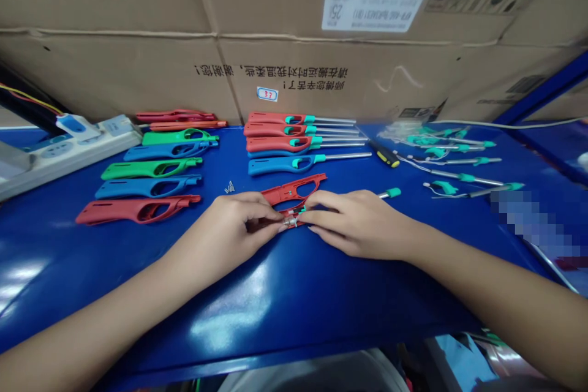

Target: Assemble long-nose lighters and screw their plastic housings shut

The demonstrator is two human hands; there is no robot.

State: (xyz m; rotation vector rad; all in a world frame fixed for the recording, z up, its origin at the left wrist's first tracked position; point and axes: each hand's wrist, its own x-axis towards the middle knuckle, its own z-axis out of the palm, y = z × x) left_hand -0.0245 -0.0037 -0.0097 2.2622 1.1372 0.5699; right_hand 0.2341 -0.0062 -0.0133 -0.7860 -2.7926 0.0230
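Where the blue table (312, 312) begins at my left, a white power strip (87, 153) lies aslant with a plug (78, 126) in it. Next to it I have a column of handle shells (147, 152): reds at the back, then green, blue, green, blue, and 1 red nearest me. A few small screws (229, 188) lie just beyond my left hand (243, 217), whose thumb and fingers are drawn together, pinching a small silver part (290, 221). Right beyond those fingertips is a red half shell (278, 193), flat on the table, and nearer me a second red half (302, 218), partly covered by my fingers, with the silver part at it. Behind them, red and blue lighters (271, 165) with metal tubes lie in a row before the cardboard boxes (151, 55). My right hand (362, 220) is curved, thumb and fingers slightly apart, fingertips at the second half; I cannot tell whether it grips anything. A teal-ended rod (393, 193) shows past its knuckles, a black and yellow screwdriver (384, 153) lies farther back, and wired teal-and-metal rods (482, 180) spread across the right side.
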